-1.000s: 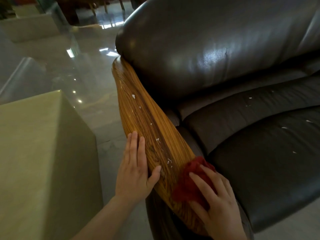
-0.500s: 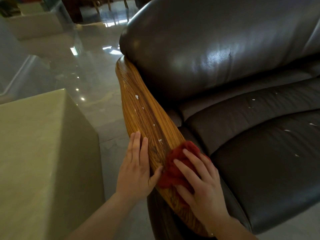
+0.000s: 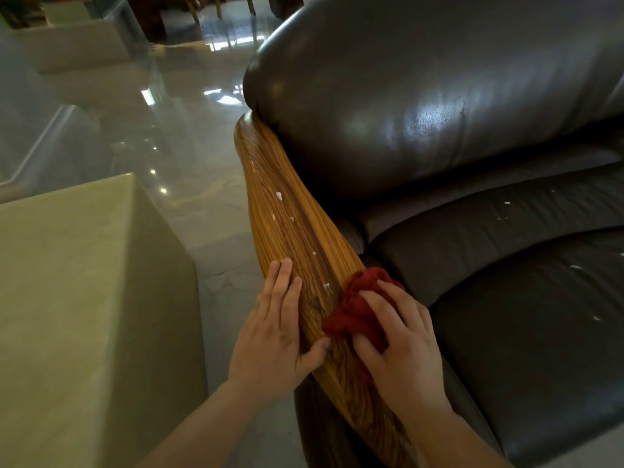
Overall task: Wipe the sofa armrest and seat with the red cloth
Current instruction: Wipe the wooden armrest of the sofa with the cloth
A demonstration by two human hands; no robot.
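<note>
Polished stone floor (image 3: 189,136) and a pale block-like table (image 3: 84,298) border the sofa on its outer side. We find the red cloth (image 3: 358,309) bunched on the wooden armrest (image 3: 297,238), at its near third, toward the seat-side edge. We note the right hand (image 3: 401,342) pressed on top of it, fingers (image 3: 378,302) curled over the wad and gripping it. The armrest's long axis runs away from us, up and left toward the backrest (image 3: 422,96) — white specks (image 3: 279,196) lie along that line, beyond the cloth. We judge the coming stroke must travel forward along the grain. The left hand (image 3: 273,332) lies flat and open on the armrest's outer edge, holding nothing, thumb just beside the cloth. More specks dot the seat (image 3: 523,315) to the right — untouched, in our judgement.
</note>
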